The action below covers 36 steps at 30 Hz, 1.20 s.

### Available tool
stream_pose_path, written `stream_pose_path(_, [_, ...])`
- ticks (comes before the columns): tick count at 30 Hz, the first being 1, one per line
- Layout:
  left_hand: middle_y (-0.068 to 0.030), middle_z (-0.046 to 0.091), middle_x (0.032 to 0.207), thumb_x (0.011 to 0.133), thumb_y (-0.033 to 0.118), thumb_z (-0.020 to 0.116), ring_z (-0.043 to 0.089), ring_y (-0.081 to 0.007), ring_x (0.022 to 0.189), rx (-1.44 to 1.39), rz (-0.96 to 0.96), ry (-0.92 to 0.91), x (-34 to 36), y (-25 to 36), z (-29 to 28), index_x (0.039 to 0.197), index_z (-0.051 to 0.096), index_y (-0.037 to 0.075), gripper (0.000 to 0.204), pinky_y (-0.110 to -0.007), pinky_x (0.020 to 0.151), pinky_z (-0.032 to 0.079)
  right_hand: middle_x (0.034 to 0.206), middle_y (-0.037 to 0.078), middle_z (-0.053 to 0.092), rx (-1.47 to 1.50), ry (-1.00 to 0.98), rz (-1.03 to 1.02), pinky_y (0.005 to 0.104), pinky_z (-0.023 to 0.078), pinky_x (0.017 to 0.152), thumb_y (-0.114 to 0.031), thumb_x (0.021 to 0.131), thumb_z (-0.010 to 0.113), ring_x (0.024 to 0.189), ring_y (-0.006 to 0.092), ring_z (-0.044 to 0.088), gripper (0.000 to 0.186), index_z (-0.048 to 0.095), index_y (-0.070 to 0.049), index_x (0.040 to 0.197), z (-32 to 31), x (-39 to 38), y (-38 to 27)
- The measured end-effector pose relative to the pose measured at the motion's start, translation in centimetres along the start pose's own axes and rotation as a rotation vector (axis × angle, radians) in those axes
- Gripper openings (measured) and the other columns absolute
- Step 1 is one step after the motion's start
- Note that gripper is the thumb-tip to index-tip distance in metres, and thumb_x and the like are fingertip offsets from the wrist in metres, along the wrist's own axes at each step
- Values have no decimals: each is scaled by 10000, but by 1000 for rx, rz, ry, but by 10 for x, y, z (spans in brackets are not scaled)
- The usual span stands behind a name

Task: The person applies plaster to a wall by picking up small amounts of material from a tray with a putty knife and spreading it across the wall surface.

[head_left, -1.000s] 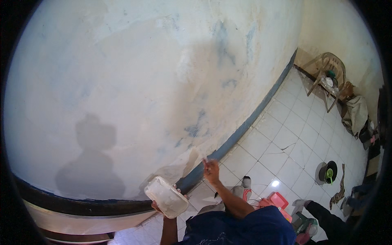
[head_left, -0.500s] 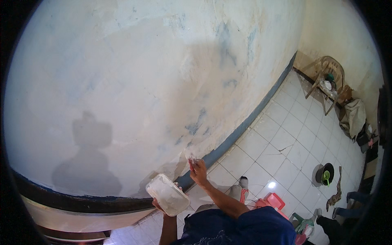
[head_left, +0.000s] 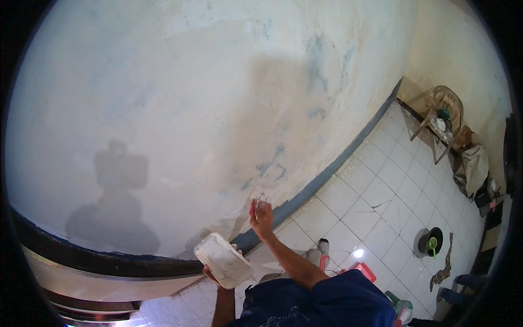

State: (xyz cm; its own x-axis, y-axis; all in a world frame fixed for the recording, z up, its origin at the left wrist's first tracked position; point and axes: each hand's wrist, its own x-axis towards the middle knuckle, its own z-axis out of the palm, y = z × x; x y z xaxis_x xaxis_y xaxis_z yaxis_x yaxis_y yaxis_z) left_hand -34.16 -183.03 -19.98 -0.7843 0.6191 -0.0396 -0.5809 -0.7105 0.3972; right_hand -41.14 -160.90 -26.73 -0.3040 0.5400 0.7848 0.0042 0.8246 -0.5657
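My left hand (head_left: pixel 209 272) grips a shallow white rectangular tub (head_left: pixel 223 260), its thumb side and fingertips showing at the edges. White paste coats the tub's inside. Closed around a small red putty knife (head_left: pixel 253 207), my right hand (head_left: pixel 262 219) is up against the low part of the wall (head_left: pixel 180 141), just above the blue-grey skirting band. White smears show on its fingers, and the blade is mostly hidden. Bluish patches (head_left: pixel 271 161) mark the pale wall above that hand.
White floor tiles (head_left: pixel 348 188) run along the wall's base, one of them cracked. On the right lie a dark bucket (head_left: pixel 424 243) with a green scoop, a chair (head_left: pixel 448 103) holding things, a draped cloth (head_left: pixel 475 166) and a red object (head_left: pixel 364 271). Another person's legs (head_left: pixel 463 290) show at lower right.
My right hand with the putty knife has moved slightly up along the wall. The tub stays nearly in place. The view has shifted a little, so the chair and bucket appear lower.
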Motion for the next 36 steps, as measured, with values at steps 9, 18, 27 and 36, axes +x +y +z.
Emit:
stream_pose_path(9, [-217, 430, 1384, 688, 674, 661, 484, -442, 1214, -56, 6, 31, -4, 0, -6, 1493, 276, 235, 994, -724, 973, 355, 871, 163, 568, 47, 54, 210, 395, 449, 659, 53, 662, 638, 789, 332, 551, 248, 689, -8, 897, -54, 43, 45])
stream_pose_path(18, [-238, 431, 1316, 690, 601, 688, 511, -450, 1126, -46, 15, 61, 3, 0, 22, 1460, 317, 210, 939, -690, 854, 469, 1021, 141, 600, 101, -194, 87, 444, 483, 822, 14, 669, 649, 960, 333, 574, 487, 653, -40, 1153, -20, -39, 1])
stream_pose_path(27, [-233, 411, 1408, 697, 654, 661, 458, -459, 1245, -75, 31, -18, -4, 2, -16, 1488, 296, 232, 968, -740, 960, 361, 852, 108, 541, 153, 132, 166, 414, 464, 709, 45, 650, 652, 842, 314, 540, 220, 644, -41, 853, -28, 15, 8])
stream_pose_path(36, [-224, 408, 1412, 702, 651, 656, 465, -436, 1245, -48, 20, -22, -4, 3, -13, 1489, 289, 195, 981, -724, 950, 377, 933, 126, 531, 330, -285, 32, 451, 490, 728, 2, 727, 644, 812, 351, 543, 180, 631, -37, 902, -32, -71, -3])
